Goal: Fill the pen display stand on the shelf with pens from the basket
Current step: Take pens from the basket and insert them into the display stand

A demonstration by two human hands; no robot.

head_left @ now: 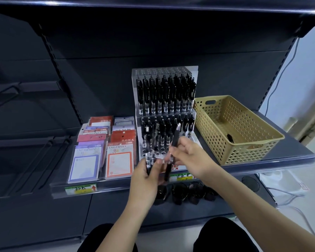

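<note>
- Gripping a loose bundle of pens (149,161) in the left hand (145,172), fingers curled round the barrels, low in front of the pen display stand (162,70); too blurred to count.
- Pinching a single pen (175,140) in the right hand (188,154) between thumb and fingertips, tilted up toward the stand's lower tier, not yet in a hole.
- Could lose pens from the bundle: fanned barrels in a one-handed hold, with only the shelf (289,142) edge and the floor beneath.
- Could miss the hole: lower tier crowded with standing pens, narrow gaps, clear acrylic hard to read; likely to knock neighbours askew if entering at a tilt.
- Could shove the whole stand back by pressing too hard, judging from its light, clear build.
- Standing just right of the stand, touching or nearly so: a tan perforated basket (244,153), holding what looks like one last pen (229,138) at the bottom.
- Lying just left of the stand: packs of sticky notes (102,148), close enough to be swept by the bundle.
- Fixed along the shelf lip: price labels (81,189); lower down, dark round objects (185,191), unclear what.
- Nothing between the right hand and the lower tier except the pens planted there.
</note>
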